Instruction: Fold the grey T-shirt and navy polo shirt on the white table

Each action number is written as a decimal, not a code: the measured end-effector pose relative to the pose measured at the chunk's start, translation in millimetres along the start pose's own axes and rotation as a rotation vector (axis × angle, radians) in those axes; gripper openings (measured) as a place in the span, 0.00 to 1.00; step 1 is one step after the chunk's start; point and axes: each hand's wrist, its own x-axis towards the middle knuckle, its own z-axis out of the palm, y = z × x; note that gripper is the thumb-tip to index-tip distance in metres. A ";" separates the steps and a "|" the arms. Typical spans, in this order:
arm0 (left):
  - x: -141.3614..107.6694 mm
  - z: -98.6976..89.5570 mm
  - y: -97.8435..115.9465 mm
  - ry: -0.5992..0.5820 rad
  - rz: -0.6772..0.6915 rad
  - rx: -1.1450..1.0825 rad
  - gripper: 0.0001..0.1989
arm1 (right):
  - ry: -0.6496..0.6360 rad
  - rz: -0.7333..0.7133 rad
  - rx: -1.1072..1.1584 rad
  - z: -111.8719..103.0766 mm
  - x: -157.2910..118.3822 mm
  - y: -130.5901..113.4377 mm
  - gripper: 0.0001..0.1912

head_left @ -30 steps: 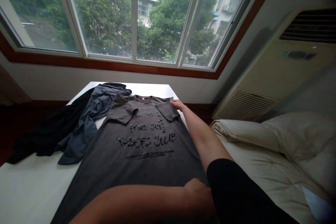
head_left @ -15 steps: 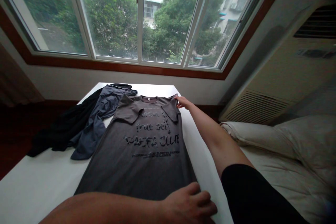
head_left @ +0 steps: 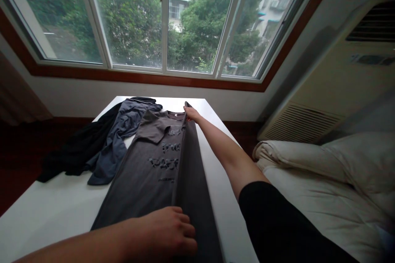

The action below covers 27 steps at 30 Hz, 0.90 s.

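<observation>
A dark grey T-shirt (head_left: 145,189) with raised dark lettering lies front up on a white table (head_left: 49,209), its collar towards the window. Its right side is lifted and folded inward, covering part of the lettering. At the far end, my right hand (head_left: 191,114) is closed on the shirt's shoulder edge by the collar. My left hand (head_left: 173,230) is closed on the same raised side near the front, its fingertips partly hidden. The shirt's left sleeve (head_left: 154,127) lies folded in over the chest.
Left of the shirt, a blue-grey garment (head_left: 123,127) and a black garment (head_left: 77,144) lie crumpled, hanging over the table's left edge. To the right is a bed with a pale quilt (head_left: 317,197). An air conditioner (head_left: 314,119) stands beyond it. A window (head_left: 191,28) fills the far wall.
Both hands have moved left, bringing the shirt's right side up and over towards its middle. The lettering's right part is now covered. The other garments lie almost as before.
</observation>
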 end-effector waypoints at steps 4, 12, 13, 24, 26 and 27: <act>-6.0 19.5 -5.0 -0.018 -0.012 -0.027 0.09 | -0.025 -0.076 -0.091 41.0 1.8 -7.5 0.28; -15.9 70.4 -22.1 0.054 -0.067 -0.159 0.07 | 0.089 -0.211 -0.279 86.9 -7.3 -4.8 0.22; -16.3 85.1 -25.2 0.050 -0.079 -0.164 0.07 | 0.116 -0.219 -0.302 87.9 -9.4 -2.3 0.23; -44.5 50.4 -74.2 0.221 -0.246 -0.255 0.11 | 0.141 -0.320 -0.463 98.1 -51.9 7.6 0.19; -73.5 13.1 -121.0 0.347 -0.485 -0.169 0.08 | 0.148 -0.355 -0.463 107.6 -72.1 -0.1 0.18; -90.3 -1.1 -149.0 0.424 -0.613 -0.119 0.08 | 0.138 -0.395 -0.461 114.4 -86.9 -4.4 0.17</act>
